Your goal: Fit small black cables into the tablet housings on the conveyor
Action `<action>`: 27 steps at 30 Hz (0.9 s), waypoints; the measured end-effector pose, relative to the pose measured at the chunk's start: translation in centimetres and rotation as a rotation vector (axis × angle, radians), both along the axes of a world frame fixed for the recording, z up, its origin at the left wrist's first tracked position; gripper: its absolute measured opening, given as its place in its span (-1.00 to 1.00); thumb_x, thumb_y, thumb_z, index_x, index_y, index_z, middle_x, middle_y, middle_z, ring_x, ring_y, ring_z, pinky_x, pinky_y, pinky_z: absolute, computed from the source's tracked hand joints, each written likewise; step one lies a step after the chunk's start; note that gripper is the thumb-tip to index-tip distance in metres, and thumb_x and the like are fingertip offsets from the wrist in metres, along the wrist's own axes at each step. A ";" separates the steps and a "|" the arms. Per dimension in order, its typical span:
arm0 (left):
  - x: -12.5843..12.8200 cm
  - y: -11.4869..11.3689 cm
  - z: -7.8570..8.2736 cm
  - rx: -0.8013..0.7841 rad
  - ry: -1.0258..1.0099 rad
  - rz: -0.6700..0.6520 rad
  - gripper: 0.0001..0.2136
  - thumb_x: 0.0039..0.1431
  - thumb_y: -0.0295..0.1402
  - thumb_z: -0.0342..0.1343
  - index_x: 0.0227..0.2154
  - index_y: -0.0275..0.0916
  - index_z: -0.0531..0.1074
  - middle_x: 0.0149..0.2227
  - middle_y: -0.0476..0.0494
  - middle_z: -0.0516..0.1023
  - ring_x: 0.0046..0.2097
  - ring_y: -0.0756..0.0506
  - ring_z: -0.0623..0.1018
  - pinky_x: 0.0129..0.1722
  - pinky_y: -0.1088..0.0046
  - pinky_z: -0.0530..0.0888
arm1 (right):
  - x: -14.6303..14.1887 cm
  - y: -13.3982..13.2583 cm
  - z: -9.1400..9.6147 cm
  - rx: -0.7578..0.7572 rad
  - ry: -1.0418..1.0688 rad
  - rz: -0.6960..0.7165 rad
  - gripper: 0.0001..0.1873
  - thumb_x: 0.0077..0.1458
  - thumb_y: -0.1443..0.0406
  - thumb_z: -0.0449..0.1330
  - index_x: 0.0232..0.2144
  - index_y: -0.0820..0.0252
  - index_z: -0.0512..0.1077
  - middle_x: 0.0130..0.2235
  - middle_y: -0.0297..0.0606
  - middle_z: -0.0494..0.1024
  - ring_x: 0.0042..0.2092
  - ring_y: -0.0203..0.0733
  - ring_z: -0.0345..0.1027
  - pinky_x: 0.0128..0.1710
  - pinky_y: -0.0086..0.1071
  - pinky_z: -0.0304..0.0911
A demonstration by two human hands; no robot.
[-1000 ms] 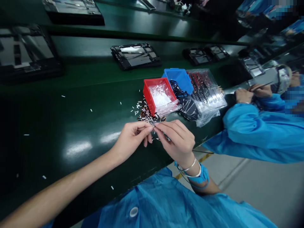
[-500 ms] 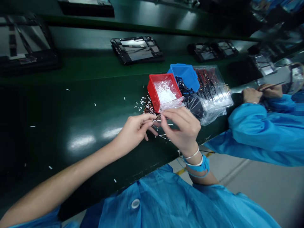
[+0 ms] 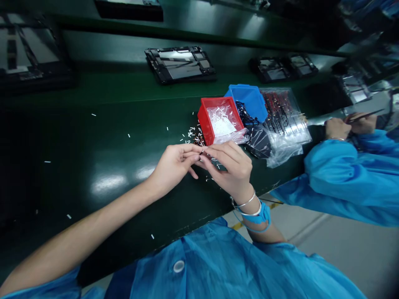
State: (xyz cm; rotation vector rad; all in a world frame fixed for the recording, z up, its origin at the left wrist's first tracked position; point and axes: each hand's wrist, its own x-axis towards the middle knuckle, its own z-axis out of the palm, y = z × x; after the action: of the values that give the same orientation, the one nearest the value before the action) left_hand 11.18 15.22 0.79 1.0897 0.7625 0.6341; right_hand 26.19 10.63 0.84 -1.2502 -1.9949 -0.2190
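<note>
Head view: left hand [image 3: 177,162] and right hand [image 3: 232,165] meet above bench [image 3: 121,155], inward from front edge. Fingertips of both pinch small dark part [image 3: 201,152], mostly hidden. Farther from front edge: red bin [image 3: 206,124] containing white pieces [image 3: 222,122], blue bin [image 3: 257,104] adjacent.

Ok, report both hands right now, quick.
Left hand: closed, pinching a small dark part.
Right hand: at the same part; whether it grips cannot be told.

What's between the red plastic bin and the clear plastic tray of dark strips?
The head view shows the blue plastic bin, holding black strands; below it, a flat black piece.
</note>
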 end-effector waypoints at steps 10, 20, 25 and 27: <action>-0.1 0.5 0.0 -0.002 0.092 0.008 -0.88 0.11 -0.43 0.06 -0.35 -0.39 0.45 -0.35 -0.24 0.61 -0.45 -0.08 0.61 -0.63 0.59 0.44 | 2.1 1.8 0.9 0.009 -0.068 -0.216 -0.84 0.10 0.43 0.12 -0.42 0.13 0.46 -0.45 -0.33 0.57 -0.38 -0.26 0.40 -0.34 -0.34 0.31; -0.8 1.2 0.1 -0.144 -0.018 -0.151 -0.85 0.08 -0.41 0.10 -0.32 -0.39 0.45 -0.44 -0.20 0.60 -0.54 -0.06 0.58 -0.69 0.60 0.35 | 2.3 2.0 0.5 0.054 -0.156 -0.078 -0.80 0.11 0.45 0.17 -0.25 0.09 0.48 -0.28 -0.27 0.57 -0.27 -0.21 0.35 -0.33 -0.32 0.31; -1.7 4.7 0.4 0.116 0.309 -0.063 -0.79 0.12 -0.32 0.11 -0.22 -0.33 0.47 -0.28 -0.24 0.60 -0.34 -0.14 0.61 -0.53 0.46 0.47 | 2.3 2.0 0.2 0.121 0.010 -0.091 -0.82 0.07 0.50 0.20 -0.33 0.13 0.46 -0.38 -0.30 0.55 -0.33 -0.25 0.34 -0.35 -0.33 0.32; -1.9 8.2 -0.1 0.424 0.634 0.277 -0.77 0.10 -0.40 0.16 -0.16 -0.31 0.45 -0.12 -0.22 0.56 -0.11 -0.15 0.57 -0.18 0.34 0.52 | 2.8 2.2 0.0 0.134 0.070 -0.118 -0.78 0.07 0.51 0.20 -0.29 0.12 0.48 -0.40 -0.32 0.54 -0.35 -0.27 0.33 -0.36 -0.34 0.31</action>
State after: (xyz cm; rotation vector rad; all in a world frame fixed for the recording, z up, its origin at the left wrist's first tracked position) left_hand 9.32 23.46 0.71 1.6247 1.3835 0.7078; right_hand 28.99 12.79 0.87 -1.2727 -1.8186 -0.3557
